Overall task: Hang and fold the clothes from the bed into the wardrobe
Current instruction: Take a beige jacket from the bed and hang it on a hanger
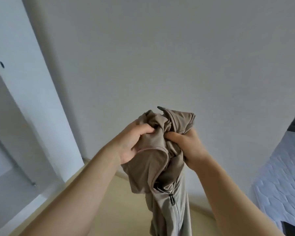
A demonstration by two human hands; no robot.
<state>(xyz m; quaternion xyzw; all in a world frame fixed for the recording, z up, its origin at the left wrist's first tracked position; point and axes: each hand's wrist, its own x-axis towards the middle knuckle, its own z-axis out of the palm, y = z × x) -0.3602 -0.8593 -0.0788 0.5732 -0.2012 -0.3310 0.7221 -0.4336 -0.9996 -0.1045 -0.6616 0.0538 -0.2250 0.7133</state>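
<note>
A taupe zip-up jacket (162, 181) hangs bunched in front of me, its zipper pull showing low in the middle. My left hand (134, 140) grips a fold of the fabric near the top left. My right hand (187, 147) clutches the crumpled upper part on the right. A dark hanger tip (160, 108) pokes out of the top of the bundle; the rest of the hanger is hidden in the cloth. The jacket's lower part drops out of view at the bottom edge.
A plain white wall (160, 57) fills the view ahead. White wardrobe panels (24, 99) stand at the left. The bed with a white quilted cover (283, 176) lies at the right edge, a dark item (289, 229) on it. Light floor (109, 193) shows below.
</note>
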